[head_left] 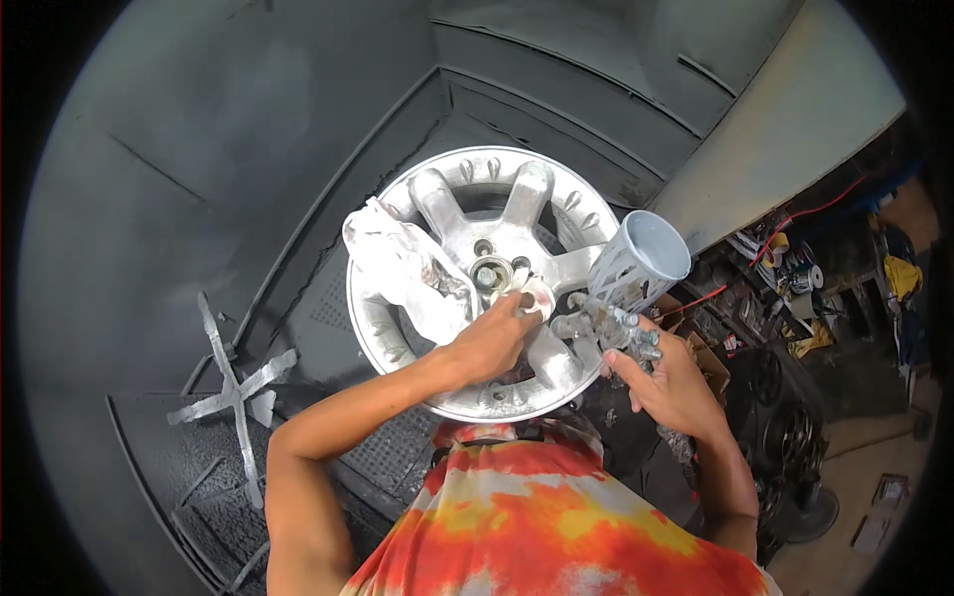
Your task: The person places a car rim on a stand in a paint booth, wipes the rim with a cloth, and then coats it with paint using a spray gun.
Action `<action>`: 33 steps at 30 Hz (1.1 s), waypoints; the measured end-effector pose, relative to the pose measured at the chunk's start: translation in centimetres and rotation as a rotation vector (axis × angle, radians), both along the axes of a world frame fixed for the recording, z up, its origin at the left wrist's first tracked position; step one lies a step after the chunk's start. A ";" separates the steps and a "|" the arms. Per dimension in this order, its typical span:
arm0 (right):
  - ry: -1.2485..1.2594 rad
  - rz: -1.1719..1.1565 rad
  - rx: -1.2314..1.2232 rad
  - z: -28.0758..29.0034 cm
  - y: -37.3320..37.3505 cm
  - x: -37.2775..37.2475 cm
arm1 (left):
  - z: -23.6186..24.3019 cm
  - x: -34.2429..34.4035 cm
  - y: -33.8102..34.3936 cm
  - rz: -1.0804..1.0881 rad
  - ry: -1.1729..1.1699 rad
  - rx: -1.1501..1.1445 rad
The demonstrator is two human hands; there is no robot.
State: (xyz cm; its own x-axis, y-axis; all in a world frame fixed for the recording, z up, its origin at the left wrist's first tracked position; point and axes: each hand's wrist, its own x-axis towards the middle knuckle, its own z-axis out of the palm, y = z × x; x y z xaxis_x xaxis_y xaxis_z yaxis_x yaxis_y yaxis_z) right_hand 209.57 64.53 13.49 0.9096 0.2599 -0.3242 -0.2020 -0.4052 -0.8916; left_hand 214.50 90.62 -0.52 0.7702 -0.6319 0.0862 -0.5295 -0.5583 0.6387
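A silver alloy wheel (529, 194) lies face up in front of me, its spokes and hub showing. My left hand (494, 340) reaches over the lower spokes and pinches a small whitish cloth (538, 295) near the hub, beside the front of a spray gun. In my right hand (678, 385) is that spray gun (608, 330), gripped by its handle at the wheel's right edge. A grey, paint-streaked cup (651, 253) sits on top of the gun. Across the wheel's left side lies a crumpled white cloth (402, 268).
Dark grey panels (219, 149) rise at the left and back. A silver-coated cross-shaped stand (237, 389) is at the left. To the right are cluttered shelves (785, 283), a cardboard box (708, 363), a red cable (810, 212) and dark round parts (792, 434).
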 end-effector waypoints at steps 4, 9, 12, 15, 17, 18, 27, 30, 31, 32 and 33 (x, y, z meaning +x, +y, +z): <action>0.009 0.064 -0.012 0.2 0.1 -0.7 | 2.0 -2.0 0.7 0.045 0.140 0.024; 0.003 0.112 -0.049 0.9 0.7 -1.5 | 1.4 -3.9 0.8 0.081 0.072 -0.099; -0.044 0.122 -0.051 1.2 0.8 -1.6 | 0.8 -2.9 0.6 0.094 0.039 -0.010; 0.021 0.107 -0.062 2.4 1.2 -1.7 | 0.4 -2.6 0.4 0.087 0.012 0.039; 0.088 0.098 -0.077 2.5 1.3 -1.8 | 0.5 -2.7 0.2 0.046 0.053 -0.069; 0.052 0.093 -0.049 2.2 1.2 -2.1 | 0.9 -3.0 0.0 0.045 0.057 -0.069; 0.111 0.042 -0.032 4.4 0.8 -2.9 | 3.3 -8.4 1.1 0.085 0.092 -0.407; 0.115 0.029 -0.010 3.9 0.5 -2.6 | 4.3 -9.3 2.3 0.063 0.190 -0.383; 0.051 0.046 0.007 3.3 0.4 -2.5 | 4.9 -9.3 2.7 0.060 0.190 -0.386; 0.048 0.052 0.006 3.0 0.5 -2.2 | 6.3 -9.4 3.0 0.032 0.443 -0.396; 0.032 0.054 0.011 2.5 0.6 -1.7 | 7.5 -9.5 3.2 -0.001 0.698 -0.405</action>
State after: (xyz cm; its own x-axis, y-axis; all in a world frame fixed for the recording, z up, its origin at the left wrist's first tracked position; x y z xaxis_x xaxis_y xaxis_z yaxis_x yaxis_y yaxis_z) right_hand 207.87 65.12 16.02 0.8832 0.3124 -0.3497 -0.2084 -0.4064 -0.8896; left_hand 205.05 93.81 7.02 0.7305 -0.6553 -0.1924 0.0662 -0.2124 0.9749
